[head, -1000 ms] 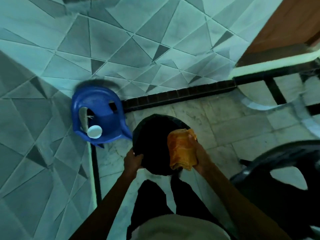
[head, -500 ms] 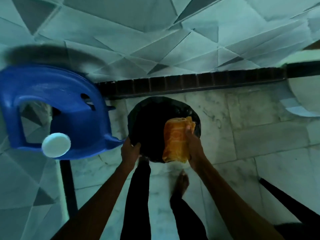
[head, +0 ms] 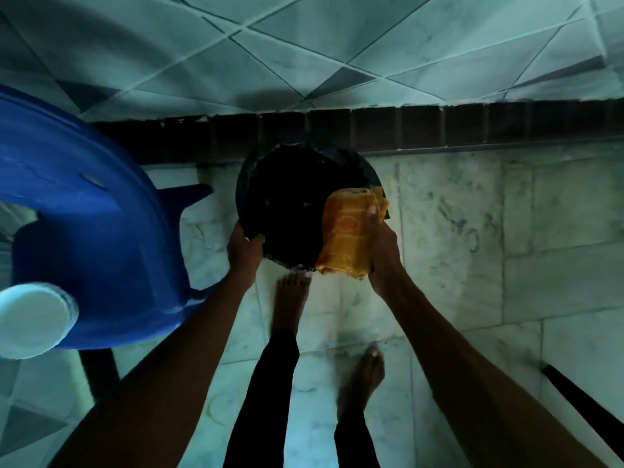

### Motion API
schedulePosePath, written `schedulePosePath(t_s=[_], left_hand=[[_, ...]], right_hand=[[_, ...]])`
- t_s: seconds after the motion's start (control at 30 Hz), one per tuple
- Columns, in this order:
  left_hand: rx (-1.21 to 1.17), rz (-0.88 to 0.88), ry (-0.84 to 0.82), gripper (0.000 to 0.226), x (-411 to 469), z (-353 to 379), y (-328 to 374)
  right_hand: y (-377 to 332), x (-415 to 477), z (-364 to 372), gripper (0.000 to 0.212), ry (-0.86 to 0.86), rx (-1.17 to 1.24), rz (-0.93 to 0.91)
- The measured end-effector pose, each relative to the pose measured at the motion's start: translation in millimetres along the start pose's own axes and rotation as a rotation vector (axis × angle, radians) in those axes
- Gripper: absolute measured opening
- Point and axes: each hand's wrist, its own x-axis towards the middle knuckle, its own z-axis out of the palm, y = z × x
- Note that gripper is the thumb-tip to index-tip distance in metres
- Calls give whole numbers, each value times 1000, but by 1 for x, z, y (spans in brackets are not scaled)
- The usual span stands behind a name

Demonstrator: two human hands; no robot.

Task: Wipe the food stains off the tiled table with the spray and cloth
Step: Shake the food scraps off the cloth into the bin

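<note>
A folded orange cloth (head: 347,238) hangs over the right rim of a black round bin (head: 290,204) that stands on the marble floor. My right hand (head: 381,244) grips the cloth against that rim. My left hand (head: 243,246) holds the bin's left rim, thumb over the edge. The tiled table (head: 304,49) fills the top of the view, its dark brick edge just behind the bin. No spray is in sight.
A large blue plastic jug (head: 84,231) with a white cap (head: 32,320) sits at the left, close to my left forearm. My bare feet (head: 290,298) stand on the marble floor below the bin. A dark chair edge (head: 587,413) crosses the lower right corner.
The view has dropped closer to the bin and jug. Both hands keep their hold on the bin and the cloth; the black chair has slid out to the right.
</note>
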Motion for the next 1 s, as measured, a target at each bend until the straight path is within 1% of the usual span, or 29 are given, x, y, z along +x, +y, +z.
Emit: schedulePosePath(t_s=[0.07,0.2,0.27,0.37,0.43,0.5,0.57,0.63,0.67,0.7,0.73,0.77,0.83,0.9,1.0], left_hand=[[-13,1,-7,56,5,2,-1],[-49,-62,-42,59,12,3,-2],[-75,-108,-54,65,14,3,1],[-152,-232,-81,77,11,1,6],[-161,-283,-48,92,4,-1,11],[-77,-307,61,100,-11,-5,21],[12,-326,155,94,-34,-10,35],[88,-302,156,76,-64,-16,53],[120,-263,105,62,-84,-19,65],[123,-229,14,48,-105,-22,78],[88,-208,-111,37,-135,-28,99],[15,-220,-224,32,-162,-31,115],[-90,-230,-442,34,-227,-43,156],[-51,-191,-589,36,-294,-57,189],[58,-140,-681,29,-388,-79,231]], right_hand=[[-1,3,1,53,-2,0,6],[-2,2,1,56,7,13,23],[-2,-2,0,58,3,15,29],[-6,-12,-2,56,9,32,34],[-13,-22,-3,53,11,40,34],[-21,-37,-4,55,16,51,25],[-34,-58,-5,55,32,77,16],[-50,-84,-7,52,29,112,8],[-60,-101,-7,52,27,128,9],[-69,-117,-8,52,24,164,12],[-84,-143,-10,52,35,201,14],[-93,-162,-11,53,35,241,28],[-113,-212,-15,54,45,327,56],[-132,-270,-22,55,69,389,84],[-156,-362,-34,59,136,400,84]])
